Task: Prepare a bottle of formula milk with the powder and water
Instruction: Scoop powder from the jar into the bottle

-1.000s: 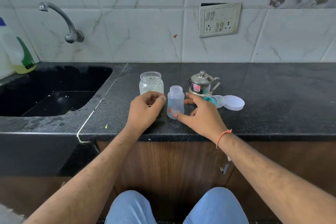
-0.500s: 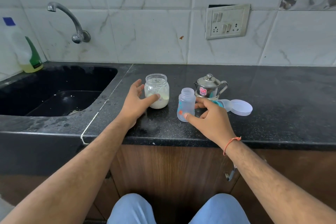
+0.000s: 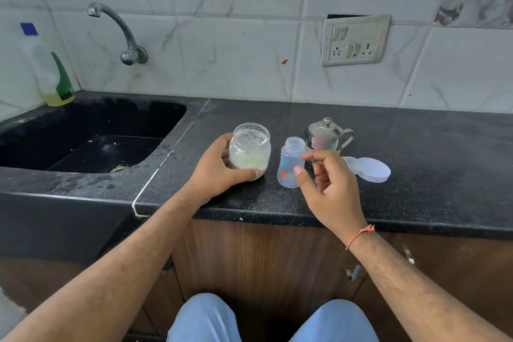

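Gripping the powder jar (image 3: 249,151) with my left hand (image 3: 219,171), I have my thumb across its lower front and my fingers wrapped round its far left side; the jar stands open on the black counter (image 3: 416,175), pale powder filling its lower part and clinging to its walls. Just to the right of it, apart from the jar, the small clear baby bottle (image 3: 288,165) stands upright with no top on, its side printed with orange and blue marks. My right hand (image 3: 330,189) hovers beside the bottle with loosely bent fingers, grasping nothing that I can see; the thumb tip is at the bottle's right side, though I cannot tell whether it touches. Behind that hand stands a small steel pot (image 3: 327,134) with its lid on and its handle to the right. A white lid (image 3: 373,169) lies flat on the counter to the right of my hand, with another pale piece tucked partly behind my fingers. To the left the dark sink (image 3: 91,136) sits under a curved tap (image 3: 122,30), and a plastic bottle (image 3: 51,72) of yellowish liquid stands in the corner.
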